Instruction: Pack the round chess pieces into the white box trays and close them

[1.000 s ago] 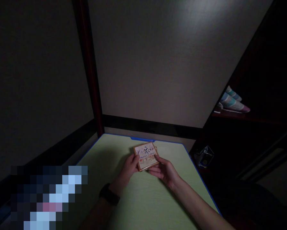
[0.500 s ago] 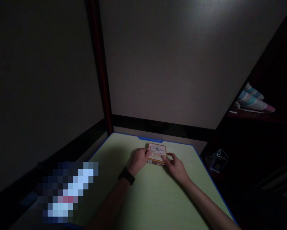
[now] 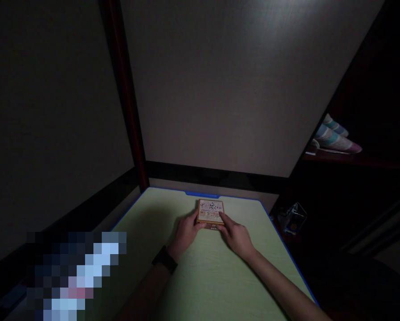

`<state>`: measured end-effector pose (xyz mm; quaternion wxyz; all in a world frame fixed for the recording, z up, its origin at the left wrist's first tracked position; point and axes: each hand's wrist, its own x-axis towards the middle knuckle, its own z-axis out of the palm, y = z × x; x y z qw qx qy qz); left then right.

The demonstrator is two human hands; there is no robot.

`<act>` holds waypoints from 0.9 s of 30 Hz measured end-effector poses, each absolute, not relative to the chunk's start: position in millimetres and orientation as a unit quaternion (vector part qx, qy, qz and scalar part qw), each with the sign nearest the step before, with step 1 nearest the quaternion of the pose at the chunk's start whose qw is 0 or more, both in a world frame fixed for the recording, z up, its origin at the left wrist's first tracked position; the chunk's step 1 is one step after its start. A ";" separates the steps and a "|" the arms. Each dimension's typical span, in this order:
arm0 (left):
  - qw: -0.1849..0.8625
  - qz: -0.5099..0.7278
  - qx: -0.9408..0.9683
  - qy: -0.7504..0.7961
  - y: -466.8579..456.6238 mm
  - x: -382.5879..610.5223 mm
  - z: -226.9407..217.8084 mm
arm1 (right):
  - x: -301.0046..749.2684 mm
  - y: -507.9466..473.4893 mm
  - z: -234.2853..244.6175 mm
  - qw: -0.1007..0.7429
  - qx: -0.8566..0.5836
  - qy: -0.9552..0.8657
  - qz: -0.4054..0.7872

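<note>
A small, flat square box [image 3: 210,208] with a brown border and dark lettering on its pale lid is at the far part of the green table [image 3: 206,272]. My left hand [image 3: 185,231] grips its left side, with the thumb against the front edge. On the other side, my right hand [image 3: 235,232] holds the front right corner, a finger on the lid and the thumb at the front face. A dark watch or band [image 3: 165,259] circles my left wrist. The fingers beneath and behind the box are hidden.
A grey wall panel [image 3: 213,98] rises behind the table. To the right, a dark shiny package [image 3: 294,218] sits past the table's blue edge, and a striped cloth item [image 3: 336,139] rests on a shelf. Something blurred out [image 3: 83,272] lies at the lower left.
My left thumb has gone from the lid's left edge down to the box's front. My right hand's grip has shifted, with a finger now on the lid. The whole view has moved slightly.
</note>
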<state>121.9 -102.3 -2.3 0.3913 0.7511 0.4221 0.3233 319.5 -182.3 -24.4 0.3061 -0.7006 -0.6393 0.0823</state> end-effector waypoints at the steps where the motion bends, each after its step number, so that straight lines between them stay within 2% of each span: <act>1: 0.389 0.322 0.754 0.420 -100.9 122.4 -2.2 | 318.6 -182.0 -24.1 0.294 -0.704 -0.642 0.078; 6: 0.371 0.302 0.777 0.409 -90.4 119.4 -9.6 | 314.1 -183.7 -21.5 0.218 -0.721 -0.655 0.053; 11: 0.391 0.286 0.785 0.385 -84.0 117.2 -14.6 | 320.0 -185.2 -19.6 0.191 -0.727 -0.659 0.025; 19: 0.396 0.320 0.760 0.405 -90.7 123.4 -11.7 | 330.1 -178.3 -27.8 0.259 -0.676 -0.690 0.019; 27: 0.322 0.280 0.810 0.401 -94.2 120.1 -12.9 | 332.3 -176.3 -34.7 0.303 -0.656 -0.690 0.046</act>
